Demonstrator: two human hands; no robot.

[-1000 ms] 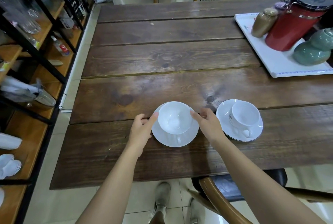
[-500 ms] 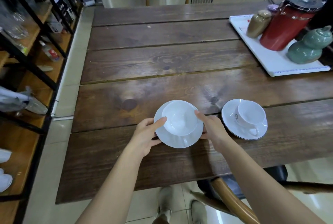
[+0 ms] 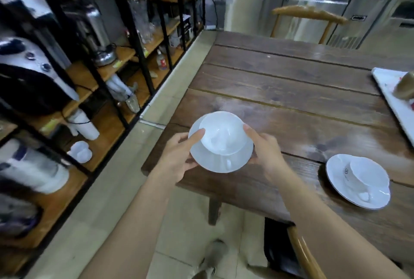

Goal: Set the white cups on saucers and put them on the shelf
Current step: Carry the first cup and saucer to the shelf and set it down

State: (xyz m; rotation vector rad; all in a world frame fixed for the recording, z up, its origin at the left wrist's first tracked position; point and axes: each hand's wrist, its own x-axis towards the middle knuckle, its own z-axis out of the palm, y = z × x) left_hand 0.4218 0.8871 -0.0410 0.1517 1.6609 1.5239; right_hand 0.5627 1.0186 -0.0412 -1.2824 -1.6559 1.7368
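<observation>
Fingers point(image 3: 197, 135) of your left hand point(image 3: 177, 157) and right hand point(image 3: 266, 151) pinch opposite rims of the saucer point(image 3: 215, 162) carrying a cup point(image 3: 223, 133); beyond your right fingers, another cup point(image 3: 364, 172) rests on the counter point(image 3: 291, 90).

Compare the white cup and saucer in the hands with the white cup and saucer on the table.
The held white cup and saucer is gripped at its rim by the left hand and right hand; the white cup and saucer on the dark wooden table lies untouched, to the right. The held cup shows no marking; the resting cup bears a small logo. Both are white, upright, apparently empty, handles toward the person.
</observation>
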